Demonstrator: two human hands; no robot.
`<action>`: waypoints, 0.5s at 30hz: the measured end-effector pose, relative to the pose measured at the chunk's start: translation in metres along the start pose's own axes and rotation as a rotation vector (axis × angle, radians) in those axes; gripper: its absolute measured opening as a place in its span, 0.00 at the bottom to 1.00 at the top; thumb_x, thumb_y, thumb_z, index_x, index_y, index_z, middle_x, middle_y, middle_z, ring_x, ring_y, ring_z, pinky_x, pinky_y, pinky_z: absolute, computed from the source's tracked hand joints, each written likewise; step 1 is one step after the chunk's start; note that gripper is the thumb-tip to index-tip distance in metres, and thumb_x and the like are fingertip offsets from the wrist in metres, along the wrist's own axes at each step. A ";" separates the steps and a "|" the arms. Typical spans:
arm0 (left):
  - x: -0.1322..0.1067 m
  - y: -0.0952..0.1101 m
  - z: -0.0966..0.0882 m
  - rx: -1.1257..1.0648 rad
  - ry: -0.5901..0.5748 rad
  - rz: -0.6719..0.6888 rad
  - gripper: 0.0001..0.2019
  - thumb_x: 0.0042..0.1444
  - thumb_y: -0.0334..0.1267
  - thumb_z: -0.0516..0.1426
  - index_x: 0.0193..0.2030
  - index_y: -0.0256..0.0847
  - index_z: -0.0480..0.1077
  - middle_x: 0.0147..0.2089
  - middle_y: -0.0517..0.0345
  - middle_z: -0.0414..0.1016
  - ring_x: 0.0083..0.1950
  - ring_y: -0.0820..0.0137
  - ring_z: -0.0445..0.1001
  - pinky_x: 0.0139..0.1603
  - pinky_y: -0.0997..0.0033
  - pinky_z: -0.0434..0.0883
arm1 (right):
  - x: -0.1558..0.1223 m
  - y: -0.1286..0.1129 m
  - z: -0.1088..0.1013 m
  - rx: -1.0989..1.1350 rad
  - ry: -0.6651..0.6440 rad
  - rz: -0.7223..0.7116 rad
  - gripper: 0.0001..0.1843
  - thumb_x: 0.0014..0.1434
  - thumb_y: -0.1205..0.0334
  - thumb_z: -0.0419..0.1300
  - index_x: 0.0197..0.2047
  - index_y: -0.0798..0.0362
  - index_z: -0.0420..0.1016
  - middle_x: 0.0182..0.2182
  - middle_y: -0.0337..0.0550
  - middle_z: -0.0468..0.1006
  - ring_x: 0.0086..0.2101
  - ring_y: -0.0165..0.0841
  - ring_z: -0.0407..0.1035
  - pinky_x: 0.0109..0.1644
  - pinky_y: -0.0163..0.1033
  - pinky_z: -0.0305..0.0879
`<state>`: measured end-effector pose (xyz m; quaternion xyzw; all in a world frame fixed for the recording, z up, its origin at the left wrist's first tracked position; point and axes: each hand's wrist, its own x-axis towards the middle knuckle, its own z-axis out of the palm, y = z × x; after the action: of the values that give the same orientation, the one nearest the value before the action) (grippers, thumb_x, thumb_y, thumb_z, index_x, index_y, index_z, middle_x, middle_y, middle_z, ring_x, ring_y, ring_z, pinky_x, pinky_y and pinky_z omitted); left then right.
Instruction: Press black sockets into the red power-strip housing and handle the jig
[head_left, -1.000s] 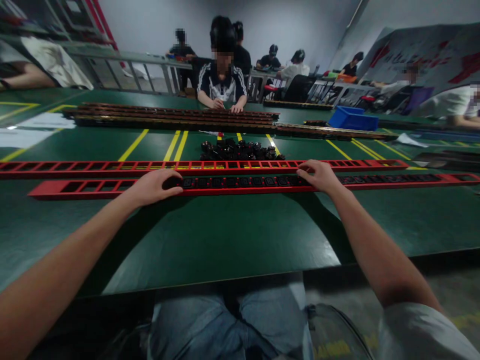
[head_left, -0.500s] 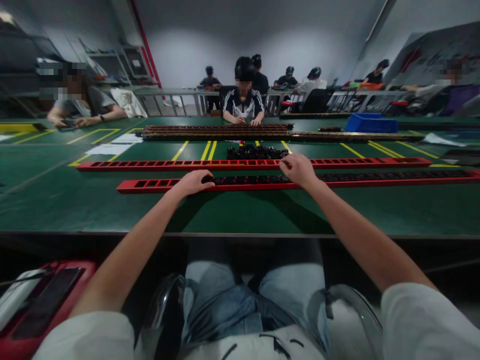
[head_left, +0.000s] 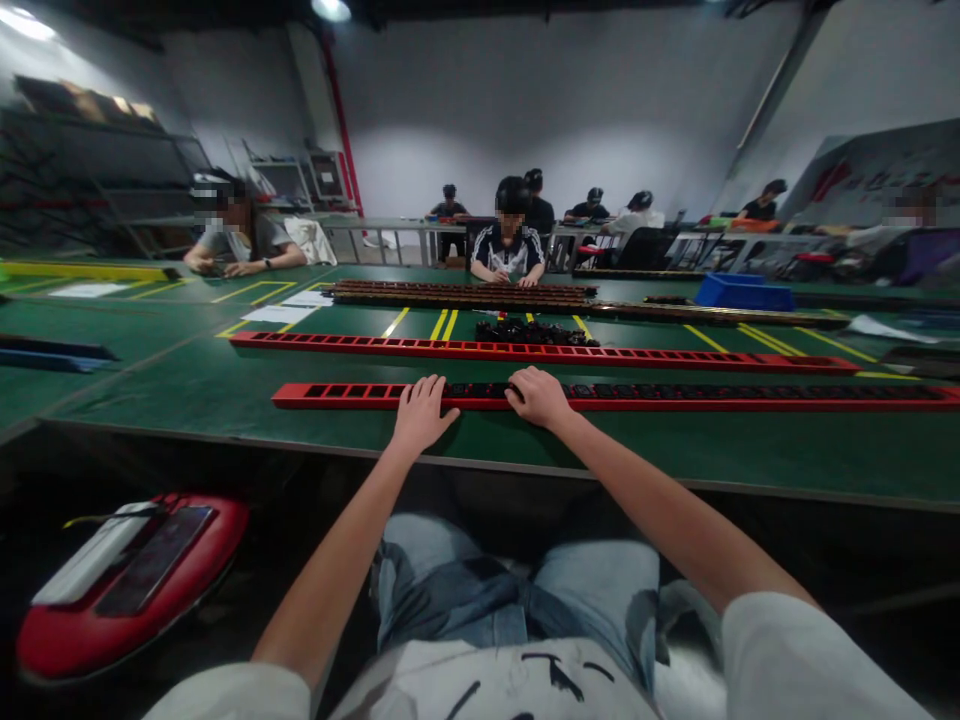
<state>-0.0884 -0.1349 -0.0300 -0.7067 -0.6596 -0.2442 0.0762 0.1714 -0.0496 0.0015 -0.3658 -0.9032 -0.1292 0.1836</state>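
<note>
A long red strip [head_left: 750, 398] with black sockets set in its slots lies across the green table [head_left: 225, 400], close to the near edge. My left hand [head_left: 421, 412] rests on it with fingers stretched flat and apart, open. My right hand [head_left: 537, 396] sits just to the right on the same strip, fingers curled down onto the sockets. A second red strip [head_left: 360, 346] with bare slots lies parallel behind. A heap of loose black sockets [head_left: 536, 331] sits beyond that strip.
A person [head_left: 510, 245] sits opposite behind a stack of dark strips [head_left: 465, 293]; another person [head_left: 236, 240] works at the far left. A blue bin [head_left: 742, 293] stands at the back right. A red stool [head_left: 120, 590] with a phone stands low at my left.
The view has pulled back and tilted up. My hands have drawn closer together along the near red strip; the right hand slid left, and the left hand's fingers now lie flat.
</note>
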 end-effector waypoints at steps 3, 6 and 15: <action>-0.006 0.001 0.008 0.038 -0.002 -0.041 0.33 0.65 0.51 0.53 0.73 0.39 0.56 0.75 0.38 0.57 0.75 0.47 0.54 0.75 0.44 0.50 | 0.001 0.000 -0.001 -0.003 -0.021 0.024 0.20 0.71 0.52 0.50 0.52 0.55 0.76 0.49 0.55 0.79 0.49 0.44 0.70 0.53 0.45 0.64; -0.007 0.002 0.011 0.109 0.019 -0.047 0.32 0.66 0.49 0.51 0.73 0.38 0.57 0.74 0.41 0.59 0.75 0.50 0.55 0.75 0.45 0.50 | 0.003 0.000 0.002 0.001 -0.034 0.055 0.20 0.69 0.51 0.53 0.53 0.56 0.76 0.49 0.54 0.79 0.49 0.44 0.71 0.53 0.43 0.64; -0.008 0.005 0.005 0.142 0.010 -0.058 0.31 0.66 0.48 0.50 0.73 0.36 0.58 0.73 0.43 0.61 0.75 0.51 0.57 0.74 0.45 0.52 | -0.004 -0.002 0.008 0.072 0.033 0.080 0.18 0.68 0.55 0.56 0.52 0.59 0.77 0.49 0.55 0.79 0.48 0.43 0.71 0.53 0.43 0.63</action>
<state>-0.0821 -0.1404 -0.0364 -0.6790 -0.6949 -0.2027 0.1223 0.1708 -0.0509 -0.0076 -0.3924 -0.8888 -0.0954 0.2165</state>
